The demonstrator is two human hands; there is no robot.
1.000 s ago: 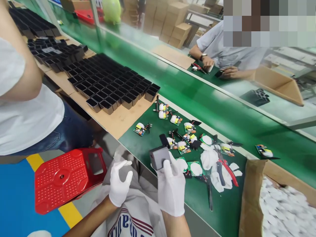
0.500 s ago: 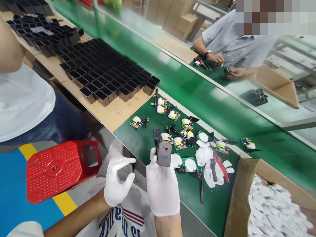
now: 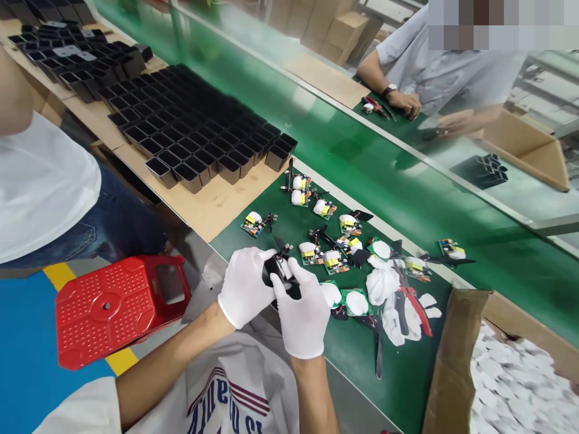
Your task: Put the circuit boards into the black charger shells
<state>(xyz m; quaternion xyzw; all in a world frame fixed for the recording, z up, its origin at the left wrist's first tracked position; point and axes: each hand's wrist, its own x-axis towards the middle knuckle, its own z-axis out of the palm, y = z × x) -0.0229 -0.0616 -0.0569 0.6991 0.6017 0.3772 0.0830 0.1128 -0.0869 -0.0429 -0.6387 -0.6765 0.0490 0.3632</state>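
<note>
Now both hands are coming together over the green table (image 3: 271,241). A moment ago the left hand (image 3: 244,295) was waiting off to the side with its fingers curled and nothing in it, while the right hand (image 3: 303,310) was holding the small black charger case (image 3: 277,270) up alone. The case is now sitting low between the two white gloves, close above the table edge, and both hands are pinching it from each side. Most of it is hiding behind the fingers, so only a dark bit with a light spot is showing. This looks like the hands are starting to work on the case together, maybe pressing or fitting a part, instead of just looking at it.

Just past the hands, little circuit boards (image 3: 332,260) with yellow and white parts are lying scattered on the table. White round pads (image 3: 382,283) and red-handled pliers (image 3: 414,301) are lying near them. Rows of open black shells (image 3: 199,141) are standing on the wooden board to the left. A red stool (image 3: 115,307) is sitting on the floor. A cardboard box (image 3: 455,361) of white pieces is sitting to the right. Across the belt, another person (image 3: 443,66) is working.
</note>
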